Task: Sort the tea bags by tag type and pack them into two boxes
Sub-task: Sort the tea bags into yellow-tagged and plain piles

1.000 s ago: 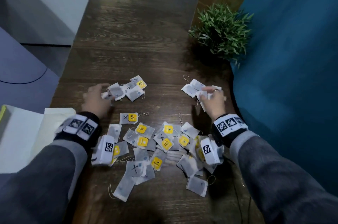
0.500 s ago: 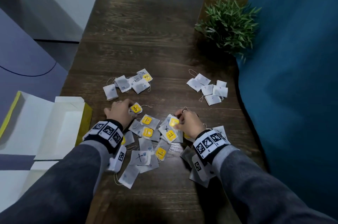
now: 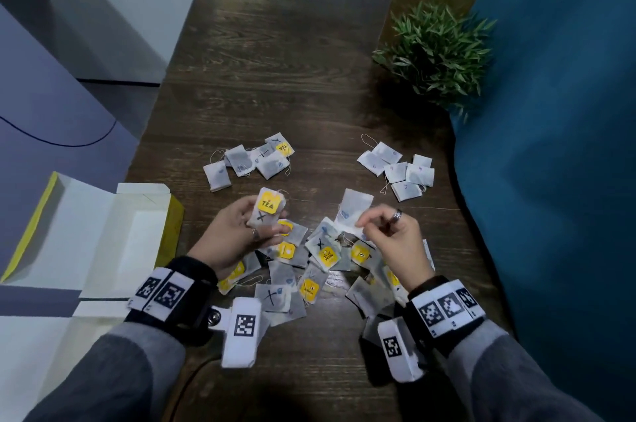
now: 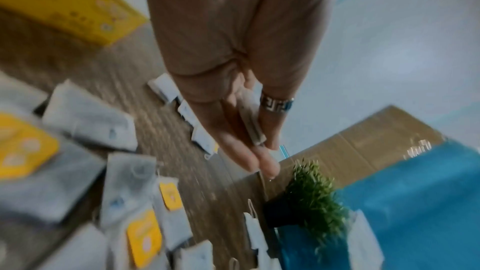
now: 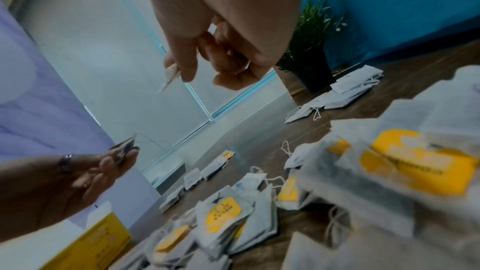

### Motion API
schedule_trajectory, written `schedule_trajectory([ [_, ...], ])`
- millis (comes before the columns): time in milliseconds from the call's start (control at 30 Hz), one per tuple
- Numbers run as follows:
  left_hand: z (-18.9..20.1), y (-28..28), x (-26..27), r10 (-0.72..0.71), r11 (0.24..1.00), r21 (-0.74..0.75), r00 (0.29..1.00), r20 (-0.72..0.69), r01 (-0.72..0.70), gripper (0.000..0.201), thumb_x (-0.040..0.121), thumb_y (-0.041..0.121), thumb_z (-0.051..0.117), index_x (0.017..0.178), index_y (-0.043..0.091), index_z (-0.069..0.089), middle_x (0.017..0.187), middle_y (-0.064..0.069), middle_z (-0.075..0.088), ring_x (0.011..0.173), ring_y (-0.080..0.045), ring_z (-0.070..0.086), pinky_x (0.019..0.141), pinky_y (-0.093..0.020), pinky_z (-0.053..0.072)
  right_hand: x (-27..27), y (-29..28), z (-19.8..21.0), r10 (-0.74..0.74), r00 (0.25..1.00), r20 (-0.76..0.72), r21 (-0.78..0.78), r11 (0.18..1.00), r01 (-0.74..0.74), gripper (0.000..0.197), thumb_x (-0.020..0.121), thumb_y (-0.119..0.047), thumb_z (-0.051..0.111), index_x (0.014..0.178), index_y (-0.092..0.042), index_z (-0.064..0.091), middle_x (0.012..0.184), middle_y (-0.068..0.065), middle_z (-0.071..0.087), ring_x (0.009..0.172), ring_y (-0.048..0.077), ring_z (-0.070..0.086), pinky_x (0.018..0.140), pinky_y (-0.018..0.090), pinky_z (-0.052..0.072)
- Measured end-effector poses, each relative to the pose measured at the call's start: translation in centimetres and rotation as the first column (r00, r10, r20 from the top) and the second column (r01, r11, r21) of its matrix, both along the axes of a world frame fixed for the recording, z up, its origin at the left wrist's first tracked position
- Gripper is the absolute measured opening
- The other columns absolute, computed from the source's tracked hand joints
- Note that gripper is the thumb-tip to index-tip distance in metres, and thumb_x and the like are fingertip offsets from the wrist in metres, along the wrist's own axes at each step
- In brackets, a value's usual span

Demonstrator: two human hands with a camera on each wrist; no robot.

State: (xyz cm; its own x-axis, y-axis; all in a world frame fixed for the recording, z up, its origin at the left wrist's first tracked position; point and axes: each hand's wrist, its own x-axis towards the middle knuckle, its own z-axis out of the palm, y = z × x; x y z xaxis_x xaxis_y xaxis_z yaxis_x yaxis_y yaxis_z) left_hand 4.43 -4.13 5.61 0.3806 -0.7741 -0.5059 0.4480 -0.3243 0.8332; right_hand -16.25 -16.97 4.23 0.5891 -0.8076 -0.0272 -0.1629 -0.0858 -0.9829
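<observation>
My left hand (image 3: 241, 232) holds up a tea bag with a yellow TEA tag and a black X (image 3: 266, 211); its edge shows between my fingers (image 4: 250, 118) in the left wrist view. My right hand (image 3: 385, 232) pinches a plain white tea bag (image 3: 354, 208), seen edge-on (image 5: 170, 76) in the right wrist view. Both hands hover over a mixed heap of tea bags (image 3: 309, 270). Farther back lie a left pile of bags (image 3: 251, 159) and a right pile of white bags (image 3: 399, 170).
An open yellow and white box (image 3: 103, 232) lies at the table's left edge. A potted green plant (image 3: 437, 53) stands at the back right. A blue surface (image 3: 550, 180) borders the table on the right. The dark wooden table (image 3: 282, 70) extends far back.
Both hands were reaching into the mixed heap half a second ago. Each has since lifted one tea bag off it: the left a yellow-tagged bag, the right a white bag.
</observation>
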Motion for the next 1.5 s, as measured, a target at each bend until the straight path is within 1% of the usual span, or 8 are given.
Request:
schedule_trajectory([
  [100,0.0,0.0,-0.5,-0.046,0.998,-0.041,0.990,-0.130,0.041,0.041,0.076,-0.016,0.059,0.110,0.007,0.060,0.106,-0.010,0.068,0.088,-0.016,0.070,0.082,-0.028,0.057,0.4,0.4,-0.3,0.032,0.999,0.024,-0.021,0.999,-0.031,0.032,0.074,0.002,0.059,0.066,-0.028,0.067,0.079,-0.011,0.058,0.076,0.008,0.056,0.070,0.021,0.045],
  [233,-0.4,-0.2,-0.6,-0.041,0.995,-0.099,0.915,-0.402,0.001,0.059,0.067,0.026,0.079,0.117,0.002,0.059,0.117,-0.018,0.065,0.100,-0.025,0.068,0.085,-0.033,0.057,1.1,0.8,-0.2,0.073,0.997,0.023,0.001,0.997,-0.073,0.031,0.076,0.005,0.063,0.067,-0.024,0.067,0.092,-0.003,0.055,0.085,0.003,0.057,0.076,0.015,0.043],
  [367,-0.6,-0.3,-2.0,-0.002,0.998,-0.054,0.848,-0.530,-0.031,0.052,0.081,0.038,0.053,0.117,0.001,0.059,0.114,-0.020,0.066,0.096,-0.025,0.068,0.080,-0.034,0.058,3.0,2.4,-0.4,0.158,0.980,-0.119,-0.089,0.982,-0.169,0.029,0.076,-0.009,0.069,0.069,-0.037,0.070,0.104,-0.008,0.048,0.099,0.002,0.047,0.085,0.010,0.035],
  [500,-1.6,0.3,-2.1,0.101,0.995,0.016,0.924,-0.370,-0.102,0.024,0.092,0.005,0.048,0.115,-0.002,0.054,0.105,-0.019,0.064,0.082,-0.018,0.070,0.073,-0.028,0.060,5.1,3.4,-0.8,0.265,0.945,-0.195,-0.188,0.935,-0.301,0.025,0.083,-0.011,0.066,0.083,-0.036,0.071,0.111,-0.006,0.048,0.108,0.002,0.043,0.090,0.007,0.035],
  [667,-2.0,2.1,0.9,0.243,0.968,0.121,0.934,-0.262,-0.218,0.016,0.093,-0.003,0.044,0.105,-0.001,0.056,0.089,-0.018,0.064,0.072,-0.017,0.070,0.061,-0.024,0.059,6.1,0.5,-2.5,0.014,0.955,-0.297,-0.024,0.999,-0.022,0.020,0.091,-0.011,0.054,0.090,-0.029,0.061,0.110,0.008,0.056,0.094,0.011,0.055,0.083,0.024,0.046],
  [900,-3.6,4.5,3.2,0.132,0.950,0.265,0.982,0.134,-0.164,0.017,0.092,0.015,0.056,0.083,0.004,0.065,0.077,-0.013,0.064,0.064,-0.017,0.060,0.058,-0.024,0.054,6.1,-0.4,-4.1,0.403,0.594,-0.696,0.083,0.867,-0.491,0.043,0.073,-0.018,0.077,0.111,-0.020,0.058,0.088,-0.009,0.040,0.090,0.012,0.048,0.081,0.025,0.041],
  [1167,-5.7,3.5,3.5,-0.342,0.868,0.497,0.738,0.582,0.010,0.027,0.081,0.031,0.071,0.096,0.009,0.073,0.136,-0.007,0.051,0.127,-0.025,0.045,0.105,-0.038,0.036,4.3,-1.0,-4.3,0.231,0.836,-0.499,0.163,0.972,-0.171,0.018,0.072,-0.011,0.079,0.078,-0.017,0.063,0.069,-0.003,0.052,0.062,0.008,0.049,0.057,0.012,0.042],
  [1500,-4.5,2.8,4.1,-0.226,0.888,0.459,0.849,0.478,-0.022,0.014,0.080,0.025,0.073,0.087,0.013,0.070,0.083,-0.007,0.068,0.077,-0.017,0.060,0.066,-0.028,0.044,1.3,-1.9,-2.8,0.063,0.970,-0.236,0.327,0.945,0.018,0.012,0.081,-0.006,0.069,0.078,-0.010,0.058,0.069,-0.002,0.048,0.064,0.010,0.057,0.055,0.020,0.051],
])
